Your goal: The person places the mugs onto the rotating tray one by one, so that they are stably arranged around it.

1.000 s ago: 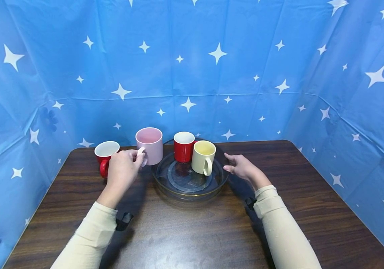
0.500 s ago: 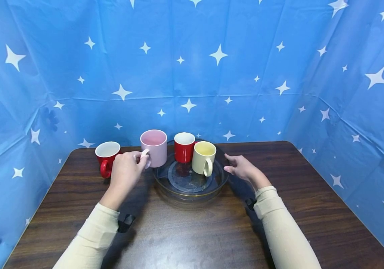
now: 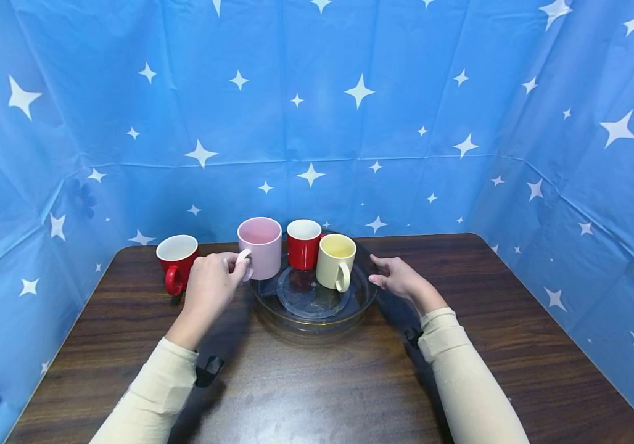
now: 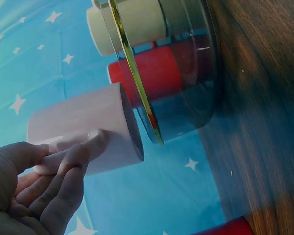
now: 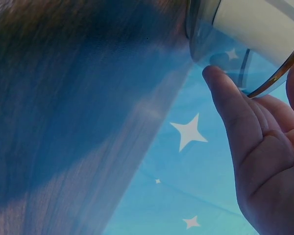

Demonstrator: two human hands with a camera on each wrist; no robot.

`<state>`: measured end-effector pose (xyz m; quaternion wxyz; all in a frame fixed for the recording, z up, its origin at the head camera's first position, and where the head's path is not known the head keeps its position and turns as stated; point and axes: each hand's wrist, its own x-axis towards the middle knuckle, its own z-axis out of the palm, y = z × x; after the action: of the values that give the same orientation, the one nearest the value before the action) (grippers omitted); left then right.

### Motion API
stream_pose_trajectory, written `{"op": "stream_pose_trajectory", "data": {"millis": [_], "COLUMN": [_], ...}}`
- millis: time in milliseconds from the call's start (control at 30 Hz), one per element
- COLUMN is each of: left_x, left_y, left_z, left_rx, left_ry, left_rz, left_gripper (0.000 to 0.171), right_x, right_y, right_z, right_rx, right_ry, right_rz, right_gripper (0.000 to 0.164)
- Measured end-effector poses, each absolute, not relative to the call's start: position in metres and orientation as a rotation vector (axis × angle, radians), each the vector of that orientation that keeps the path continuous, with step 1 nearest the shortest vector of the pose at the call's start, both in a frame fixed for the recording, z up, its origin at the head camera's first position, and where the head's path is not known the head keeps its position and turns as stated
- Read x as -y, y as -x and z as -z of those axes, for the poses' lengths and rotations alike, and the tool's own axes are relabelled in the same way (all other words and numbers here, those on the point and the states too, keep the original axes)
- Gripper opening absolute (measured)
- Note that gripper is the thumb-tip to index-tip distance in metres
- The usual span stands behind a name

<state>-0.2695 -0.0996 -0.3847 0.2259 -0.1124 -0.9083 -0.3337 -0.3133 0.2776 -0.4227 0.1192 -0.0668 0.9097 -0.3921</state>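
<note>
Left grip [image 3: 211, 281] is pinching the pink mug [image 3: 264, 254] by its handle [image 3: 245, 254], just by the left rim of the bowl [image 3: 317, 322]. Right grip [image 3: 403, 278] is resting pretty wide at the other side, with a red mug [image 3: 302, 254] and yellow mug [image 3: 331, 269] standing inside.

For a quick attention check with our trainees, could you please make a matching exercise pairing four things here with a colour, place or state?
Things:
1. Pink mug
2. Yellow mug
3. Leftmost mug in the head view
4. Glass dish

Descriptions:
A. Red outside, white inside
B. See-through, resting on the table
C. Held up off the table
D. Standing inside the dish

Pairs: 1-C, 2-D, 3-A, 4-B
</note>
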Motion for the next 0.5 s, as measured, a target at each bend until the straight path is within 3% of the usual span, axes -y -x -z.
{"op": "stream_pose_trajectory", "data": {"millis": [500], "left_x": [0.0982], "left_y": [0.2713], "left_z": [0.3886], "left_rx": [2.513], "left_ry": [0.352], "left_rz": [0.897], "left_gripper": [0.018], "right_x": [-0.2773], "right_y": [0.3127], "right_z": [0.4226], "right_rx": [-2.649], "right_ry": [0.203], "right_rz": [1.170], "right_gripper": [0.064]}}
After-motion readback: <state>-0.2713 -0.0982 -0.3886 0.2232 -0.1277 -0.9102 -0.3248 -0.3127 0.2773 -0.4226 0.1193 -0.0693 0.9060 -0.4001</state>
